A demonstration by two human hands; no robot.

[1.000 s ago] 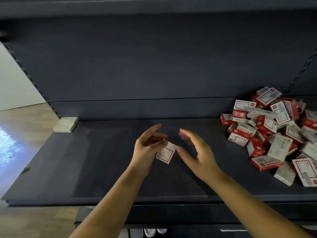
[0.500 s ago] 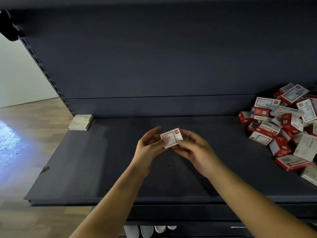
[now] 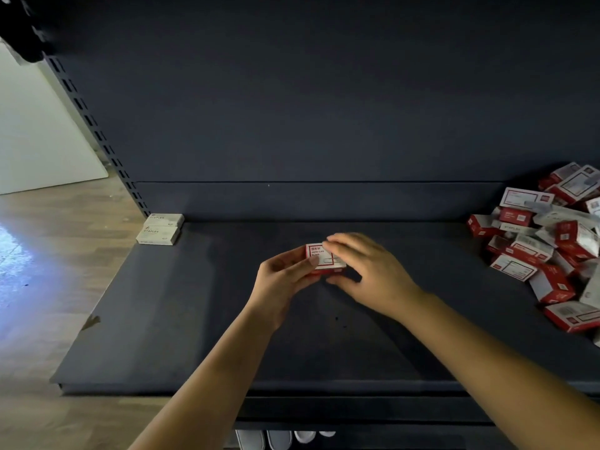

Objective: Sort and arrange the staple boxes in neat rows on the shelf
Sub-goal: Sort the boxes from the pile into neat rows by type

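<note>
i note one red and white box [image 3: 323, 257] held at the centre of the frame, just above the dark shelf [image 3: 201, 319]. my left hand [image 3: 281, 279] grips its left end, thumb curled over the top face and fingers under it. my right hand [image 3: 367, 271] closes on the right end, fingers bent over the top edge and thumb at the lower side. the printed top face is turned up toward the camera; its label reads "paper clips". whether the box touches the shelf, i cannot tell.

at the right of the frame lies a loose pile of boxes [image 3: 548, 241], red and white, tilted and overlapping, well apart from the hands. at the left rear corner of the shelf sit two pale boxes [image 3: 159, 228] marked "staples", flat, one behind the other and touching. wooden floor [image 3: 48, 254] shows at the left of the frame.
</note>
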